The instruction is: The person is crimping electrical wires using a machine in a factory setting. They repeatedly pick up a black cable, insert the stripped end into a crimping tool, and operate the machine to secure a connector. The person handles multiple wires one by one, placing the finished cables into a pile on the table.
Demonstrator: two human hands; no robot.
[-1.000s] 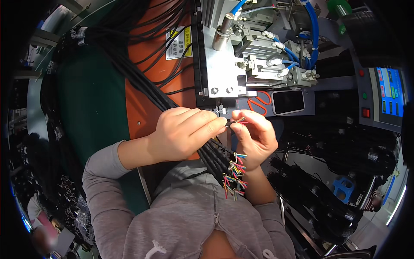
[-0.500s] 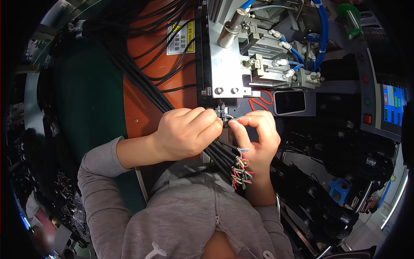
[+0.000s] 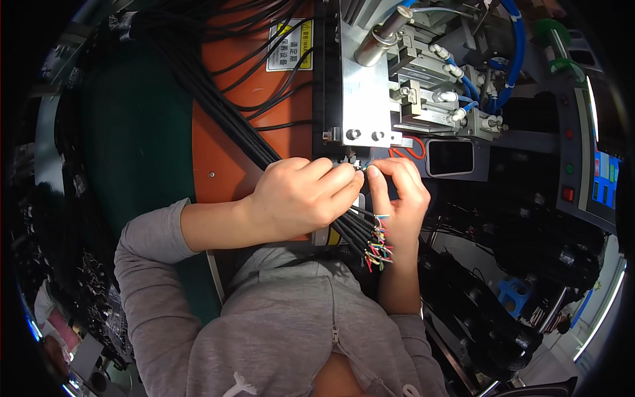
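My left hand [image 3: 301, 192] is closed, its thumb and fingertips pinched on the end of a black cable, mostly hidden by the fingers. Facing it, my right hand [image 3: 400, 192] pinches thin coloured wires at that cable's tip between thumb and forefinger. Both sets of fingertips almost meet just below the front of a machine with a bright metal plate [image 3: 365, 99]. Under my hands runs a bundle of black braided cables [image 3: 350, 228]. Its stripped ends fan out as red, green, yellow and white wires [image 3: 378, 248] beside my right wrist.
Orange tabletop [image 3: 228, 152] and a dark green surface [image 3: 139, 132] lie to the left. Pneumatic cylinders [image 3: 430, 109] with blue hoses [image 3: 512, 53] stand at the far right. A phone [image 3: 450, 157], a red-handled tool [image 3: 417, 147] and a control panel [image 3: 569, 165] are to the right.
The view has shifted, so the machine appears farther right and higher. Both hands have moved slightly away from my body, nearer the machine's front, still pinching.
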